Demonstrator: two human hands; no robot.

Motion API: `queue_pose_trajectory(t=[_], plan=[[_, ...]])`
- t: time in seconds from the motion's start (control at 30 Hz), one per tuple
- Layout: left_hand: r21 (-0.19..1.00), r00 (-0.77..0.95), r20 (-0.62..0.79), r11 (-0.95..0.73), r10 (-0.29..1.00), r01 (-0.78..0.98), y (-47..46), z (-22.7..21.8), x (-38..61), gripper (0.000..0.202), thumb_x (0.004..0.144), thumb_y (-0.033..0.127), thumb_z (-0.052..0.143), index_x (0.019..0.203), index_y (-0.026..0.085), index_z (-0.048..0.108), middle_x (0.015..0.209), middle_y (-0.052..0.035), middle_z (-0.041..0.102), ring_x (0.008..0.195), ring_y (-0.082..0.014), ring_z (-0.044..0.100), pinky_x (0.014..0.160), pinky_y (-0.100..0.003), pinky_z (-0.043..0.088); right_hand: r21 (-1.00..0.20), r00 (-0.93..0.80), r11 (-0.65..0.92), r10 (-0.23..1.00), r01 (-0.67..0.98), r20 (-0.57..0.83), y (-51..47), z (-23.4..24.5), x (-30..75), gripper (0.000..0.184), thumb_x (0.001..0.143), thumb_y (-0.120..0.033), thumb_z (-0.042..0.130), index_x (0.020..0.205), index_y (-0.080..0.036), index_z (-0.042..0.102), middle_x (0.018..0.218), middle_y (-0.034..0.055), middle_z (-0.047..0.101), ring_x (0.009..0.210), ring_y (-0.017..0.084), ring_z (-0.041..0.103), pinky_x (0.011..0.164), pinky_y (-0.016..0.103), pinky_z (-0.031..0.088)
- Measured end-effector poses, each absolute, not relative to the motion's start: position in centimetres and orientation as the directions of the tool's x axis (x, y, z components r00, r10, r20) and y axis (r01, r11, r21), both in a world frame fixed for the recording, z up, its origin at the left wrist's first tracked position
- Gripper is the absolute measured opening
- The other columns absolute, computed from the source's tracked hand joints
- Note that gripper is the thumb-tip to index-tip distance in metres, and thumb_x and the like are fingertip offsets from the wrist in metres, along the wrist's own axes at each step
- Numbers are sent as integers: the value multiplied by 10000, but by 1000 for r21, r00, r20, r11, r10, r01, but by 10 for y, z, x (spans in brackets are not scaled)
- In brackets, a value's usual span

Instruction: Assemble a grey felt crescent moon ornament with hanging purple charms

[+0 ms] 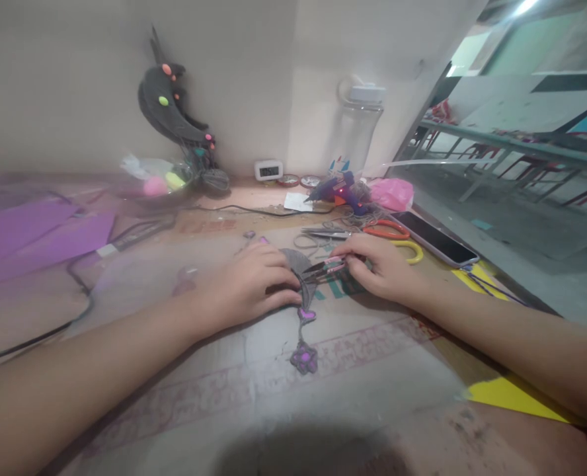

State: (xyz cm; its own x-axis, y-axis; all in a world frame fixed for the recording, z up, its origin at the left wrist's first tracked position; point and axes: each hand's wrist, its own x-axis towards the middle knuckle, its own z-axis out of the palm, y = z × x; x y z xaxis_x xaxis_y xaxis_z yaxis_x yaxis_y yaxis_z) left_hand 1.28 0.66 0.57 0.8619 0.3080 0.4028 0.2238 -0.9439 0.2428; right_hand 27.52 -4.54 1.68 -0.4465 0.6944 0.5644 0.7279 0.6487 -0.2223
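Observation:
My left hand (pixel 254 284) is closed over a grey, rounded craft piece (pixel 298 261) on the plastic-covered table, its fingers pressing on the left side. From the piece hangs a cord with a small purple-and-grey heart (pixel 307 316) and a purple-and-grey paw-shaped charm (pixel 304 357). Between the thumb and fingers of my right hand (pixel 373 264) is a slim pink-and-black pointed tool (pixel 326 266); whether tweezers or small scissors, I cannot tell. Its dark tips are at the grey piece's right side, near my left fingertips. My left palm hides part of the piece.
Beyond my right hand lie scissors with orange handles (pixel 387 229), a yellow handle loop (pixel 412 251) and a phone (pixel 435 238). A blue glue gun (pixel 343 192) stands farther back. At left are purple sheets (pixel 45 231) and a black cable (pixel 45 342). A dark crescent decoration (pixel 167 109) stands behind.

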Motion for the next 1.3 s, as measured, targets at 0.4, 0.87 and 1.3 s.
queue_pose_trajectory(t=[0.4, 0.87, 1.3], plan=[[311, 842, 332, -892, 424, 327, -5, 9, 21, 119, 918, 235, 553, 843, 183, 630, 818, -11, 635, 852, -186, 564, 838, -348, 392, -207, -515, 701, 663, 683, 544, -44, 13, 276, 254, 783, -82, 452, 872, -167, 674, 757, 48, 715, 676, 165, 625, 645, 276, 483], [707, 414, 414, -573, 811, 415, 6, 13, 15, 296, 998, 333, 354, 768, 208, 492, 769, -4, 534, 774, -181, 540, 732, -314, 426, -212, -539, 713, 661, 669, 522, -41, 10, 278, 272, 771, -75, 457, 877, -169, 688, 767, 47, 724, 683, 165, 641, 644, 270, 481], [796, 410, 432, -553, 803, 244, 5, 10, 16, 193, 956, 382, 505, 957, 193, 545, 1082, -71, 678, 1037, -211, 625, 897, -373, 486, -250, -483, 675, 695, 695, 532, -44, 15, 278, 269, 783, -73, 458, 889, -169, 686, 785, 52, 724, 708, 171, 648, 662, 276, 494]])
